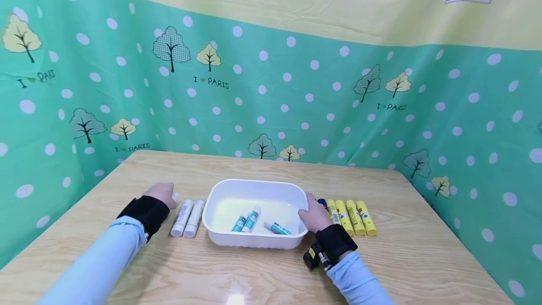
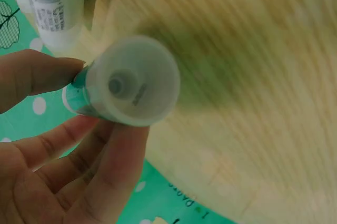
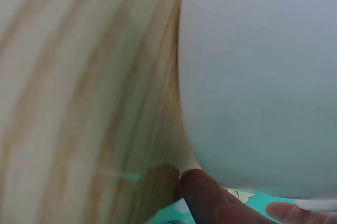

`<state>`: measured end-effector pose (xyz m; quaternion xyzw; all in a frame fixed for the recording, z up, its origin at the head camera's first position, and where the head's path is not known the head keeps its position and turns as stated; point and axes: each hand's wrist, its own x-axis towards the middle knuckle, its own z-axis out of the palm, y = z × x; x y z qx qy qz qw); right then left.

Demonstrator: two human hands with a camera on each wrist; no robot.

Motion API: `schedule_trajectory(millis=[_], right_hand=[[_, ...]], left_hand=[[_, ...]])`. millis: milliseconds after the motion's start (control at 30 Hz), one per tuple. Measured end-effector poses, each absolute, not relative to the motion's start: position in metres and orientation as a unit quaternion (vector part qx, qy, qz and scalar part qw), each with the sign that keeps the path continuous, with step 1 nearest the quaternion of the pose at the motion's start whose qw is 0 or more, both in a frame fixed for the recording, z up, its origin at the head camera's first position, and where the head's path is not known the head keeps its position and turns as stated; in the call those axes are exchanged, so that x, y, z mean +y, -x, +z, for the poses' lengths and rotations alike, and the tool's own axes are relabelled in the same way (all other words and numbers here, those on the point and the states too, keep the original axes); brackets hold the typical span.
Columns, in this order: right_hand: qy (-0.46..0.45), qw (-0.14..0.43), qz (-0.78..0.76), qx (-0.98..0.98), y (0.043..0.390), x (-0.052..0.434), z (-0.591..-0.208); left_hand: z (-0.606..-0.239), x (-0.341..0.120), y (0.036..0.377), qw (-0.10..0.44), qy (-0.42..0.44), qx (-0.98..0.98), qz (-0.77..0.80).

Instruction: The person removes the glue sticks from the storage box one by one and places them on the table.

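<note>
Dotted cloth (image 1: 254,36) hangs behind the bin (image 1: 258,239). Head view: your left hand (image 1: 161,194) is left of it. Left wrist: half-closed, it pinches a glue stick (image 2: 129,84); weak pressure may drop this. Right wrist: right hand (image 3: 216,203) touches the bin, grip unclear; pushing may slide it.

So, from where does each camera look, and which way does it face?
Head: on the person's head, facing forward and down at the white box and table; sleeves, left hand and right hand show.
Left wrist: on that wrist, facing the tube the left hand pinches; thumb and fingers show.
Right wrist: on that wrist, facing the white box's outer wall; fingertips show.
The head and right wrist views both show the white box and right hand.
</note>
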<state>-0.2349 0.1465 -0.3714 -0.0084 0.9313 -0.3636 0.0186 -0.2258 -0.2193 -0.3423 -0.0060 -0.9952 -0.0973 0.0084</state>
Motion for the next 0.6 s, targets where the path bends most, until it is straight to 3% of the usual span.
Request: schedule_trajectory(millis=[600], right_hand=[[0.006, 0.021, -0.359, 0.933, 0.239, 0.149, -0.374]], left_hand=[[-0.357, -0.221, 0.219, -0.044, -0.018, -0.987, -0.156]])
